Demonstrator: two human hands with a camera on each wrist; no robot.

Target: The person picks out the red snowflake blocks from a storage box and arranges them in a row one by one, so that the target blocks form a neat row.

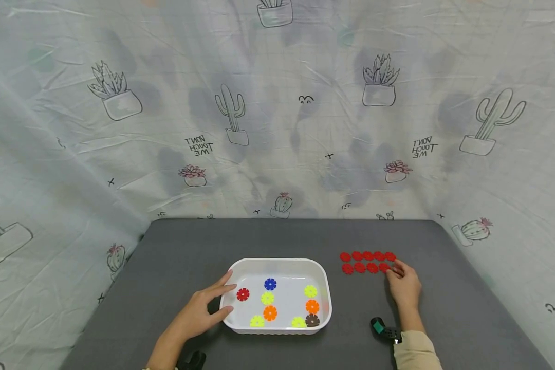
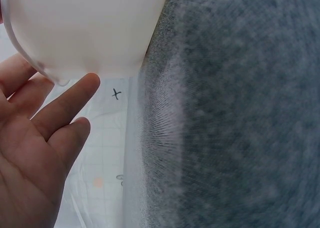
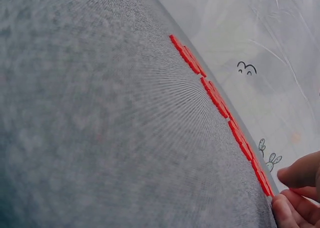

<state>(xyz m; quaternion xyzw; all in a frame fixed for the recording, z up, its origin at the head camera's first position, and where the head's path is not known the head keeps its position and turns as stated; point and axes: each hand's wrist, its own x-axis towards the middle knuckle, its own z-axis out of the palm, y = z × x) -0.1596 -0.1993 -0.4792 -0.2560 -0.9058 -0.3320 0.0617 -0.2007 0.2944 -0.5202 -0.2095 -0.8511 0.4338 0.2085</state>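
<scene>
A white tray [image 1: 277,331] holds several notched plastic discs: a red disc [image 1: 242,294], a blue disc [image 1: 270,284], a brown disc [image 1: 312,320], plus yellow and orange ones. My left hand [image 1: 199,308] rests at its left rim, fingers and thumb extended and spread; the left wrist view shows fingertips against the tray's side [image 2: 85,32]. To the right, red notched discs [image 1: 368,256] lie flat in two rows on the table. At the near row's right end, my right hand [image 1: 404,285] has bent fingers touching down; whether a disc is between them is hidden.
Grey cloth covers the table [image 1: 277,239]. A pale curtain [image 1: 305,128] printed with cacti hangs behind and at both sides. A black device with a green patch [image 1: 379,327] is by the right wrist, and another dark device [image 1: 195,359] by the left.
</scene>
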